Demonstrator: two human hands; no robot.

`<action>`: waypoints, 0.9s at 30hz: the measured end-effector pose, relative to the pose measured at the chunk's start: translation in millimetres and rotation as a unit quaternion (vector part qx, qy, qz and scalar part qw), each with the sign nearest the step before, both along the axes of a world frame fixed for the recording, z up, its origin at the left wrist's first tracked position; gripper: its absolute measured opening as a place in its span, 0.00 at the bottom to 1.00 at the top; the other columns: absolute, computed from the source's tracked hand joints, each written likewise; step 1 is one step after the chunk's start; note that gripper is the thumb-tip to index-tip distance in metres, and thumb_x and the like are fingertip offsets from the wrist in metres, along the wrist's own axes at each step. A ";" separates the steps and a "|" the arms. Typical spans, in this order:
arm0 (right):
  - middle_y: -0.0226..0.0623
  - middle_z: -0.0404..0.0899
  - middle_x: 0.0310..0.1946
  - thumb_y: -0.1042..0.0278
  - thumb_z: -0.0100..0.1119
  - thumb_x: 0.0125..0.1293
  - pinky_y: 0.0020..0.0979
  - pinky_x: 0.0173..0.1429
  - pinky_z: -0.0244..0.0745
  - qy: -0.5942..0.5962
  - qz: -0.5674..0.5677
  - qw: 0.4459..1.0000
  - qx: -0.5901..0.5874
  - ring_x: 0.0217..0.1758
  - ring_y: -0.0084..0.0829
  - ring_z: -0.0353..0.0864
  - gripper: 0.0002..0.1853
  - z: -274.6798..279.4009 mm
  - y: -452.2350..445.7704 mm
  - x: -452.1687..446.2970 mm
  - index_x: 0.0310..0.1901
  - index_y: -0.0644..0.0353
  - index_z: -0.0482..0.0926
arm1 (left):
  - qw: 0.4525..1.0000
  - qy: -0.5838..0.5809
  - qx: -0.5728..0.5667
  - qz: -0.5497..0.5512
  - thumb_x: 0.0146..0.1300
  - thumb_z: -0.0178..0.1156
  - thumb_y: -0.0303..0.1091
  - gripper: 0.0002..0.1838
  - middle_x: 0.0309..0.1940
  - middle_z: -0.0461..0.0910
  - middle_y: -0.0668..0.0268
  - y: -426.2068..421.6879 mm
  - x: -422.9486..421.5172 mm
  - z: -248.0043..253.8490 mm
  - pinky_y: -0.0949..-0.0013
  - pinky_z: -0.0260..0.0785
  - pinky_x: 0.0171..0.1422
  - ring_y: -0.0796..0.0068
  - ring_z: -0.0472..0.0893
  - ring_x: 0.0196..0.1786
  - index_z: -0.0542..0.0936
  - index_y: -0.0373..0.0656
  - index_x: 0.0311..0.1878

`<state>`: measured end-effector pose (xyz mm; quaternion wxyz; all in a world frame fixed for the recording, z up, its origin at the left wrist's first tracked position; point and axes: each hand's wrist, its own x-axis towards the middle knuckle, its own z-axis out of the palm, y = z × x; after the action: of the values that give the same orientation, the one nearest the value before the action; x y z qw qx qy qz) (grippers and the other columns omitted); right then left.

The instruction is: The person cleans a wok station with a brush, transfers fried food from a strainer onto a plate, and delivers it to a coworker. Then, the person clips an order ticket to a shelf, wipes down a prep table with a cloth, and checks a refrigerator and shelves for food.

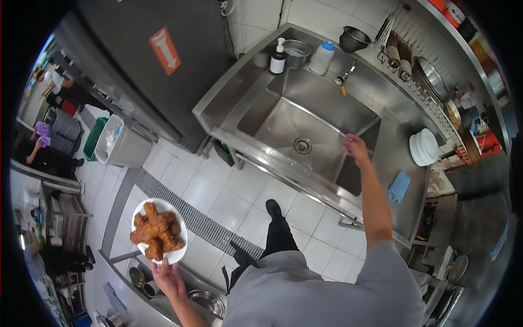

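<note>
My left hand [168,279] grips the lower rim of a round white plate [181,219], held out to the left above the floor and a steel counter. Several browned pieces of fried chicken [157,230] are heaped on this plate. My right hand [356,148] is over the right side of a steel sink [267,133], its fingers loosely bent and slightly apart. No object shows in the right hand. The faucet [346,73] stands at the sink's back edge, beyond my right hand.
A pump bottle [277,57], a blue-capped bottle [322,58] and a metal bowl [296,53] line the sink's back. Stacked white plates [424,147] and a blue cloth [399,186] lie right. Bins [124,143] and people [54,82] are left. A floor grate [188,212] crosses the tiles.
</note>
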<state>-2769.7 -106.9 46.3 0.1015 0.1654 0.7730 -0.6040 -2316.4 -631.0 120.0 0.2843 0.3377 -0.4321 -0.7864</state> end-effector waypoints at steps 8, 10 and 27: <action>0.34 0.78 0.36 0.69 0.50 0.61 0.36 0.46 0.74 -0.046 -0.097 0.981 -0.159 0.42 0.30 0.77 0.12 -103.5 23.4 -230.1 0.46 0.59 0.74 | 0.992 -0.061 -0.013 0.113 0.64 0.52 0.20 0.29 0.60 0.68 0.54 64.0 -76.2 3.7 0.55 0.70 0.63 0.59 0.73 0.60 0.57 0.37 0.68; 0.36 0.78 0.36 0.71 0.50 0.60 0.39 0.48 0.74 -0.058 -0.135 0.965 -0.216 0.44 0.32 0.77 0.10 -116.6 20.4 -262.9 0.43 0.60 0.75 | 0.990 -0.072 -0.009 0.122 0.64 0.52 0.20 0.29 0.60 0.69 0.54 81.9 -98.1 11.6 0.58 0.72 0.62 0.60 0.74 0.60 0.57 0.37 0.68; 0.34 0.70 0.34 0.63 0.40 0.65 0.33 0.47 0.71 -0.007 -0.401 0.732 -0.551 0.37 0.31 0.71 0.10 -85.4 -58.5 -280.6 0.41 0.57 0.70 | 0.991 -0.065 -0.011 0.121 0.64 0.52 0.22 0.23 0.54 0.75 0.56 101.7 -178.9 10.4 0.66 0.75 0.55 0.66 0.78 0.54 0.63 0.36 0.63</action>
<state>-3050.3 -165.4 -39.1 -0.0717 0.3794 0.1654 -0.9075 -2495.3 -529.4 130.3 0.3520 0.4347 -0.4143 -0.7180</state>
